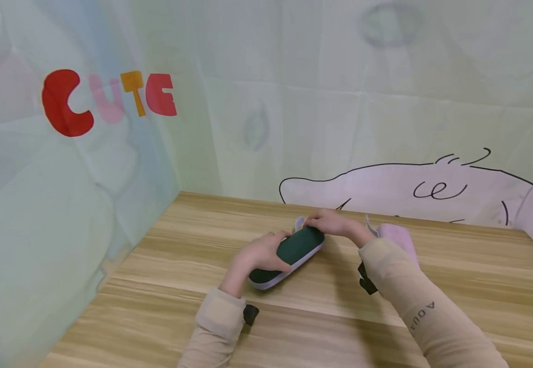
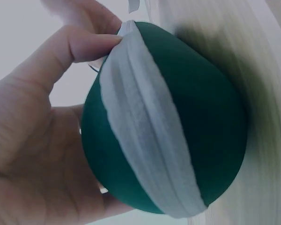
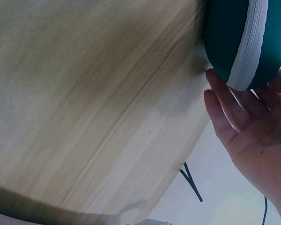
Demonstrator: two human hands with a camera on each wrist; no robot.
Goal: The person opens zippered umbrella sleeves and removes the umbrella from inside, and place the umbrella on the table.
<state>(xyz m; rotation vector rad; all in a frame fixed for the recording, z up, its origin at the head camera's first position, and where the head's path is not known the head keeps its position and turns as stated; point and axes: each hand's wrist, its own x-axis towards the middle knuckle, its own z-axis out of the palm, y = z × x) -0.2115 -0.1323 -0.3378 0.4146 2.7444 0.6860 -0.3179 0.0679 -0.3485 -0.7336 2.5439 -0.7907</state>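
Observation:
A dark green case (image 1: 300, 246) with a white zipper band around its side lies on the table in the head view, running diagonally. My left hand (image 1: 264, 253) grips its near left end, with thumb and fingers on opposite sides. In the left wrist view the white zipper (image 2: 147, 126) faces the camera, and the thumb presses at the zipper's upper end. At the far right end, my right hand (image 1: 333, 223) holds the case, its fingers around the tip in the right wrist view. A small pale flap (image 1: 299, 223) shows behind the case.
A pink soft-looking item (image 1: 397, 236) lies right of the case, partly hidden by the right sleeve (image 1: 414, 291). The wooden table (image 1: 156, 286) meets a printed cloth backdrop (image 1: 266, 102) at the back and left.

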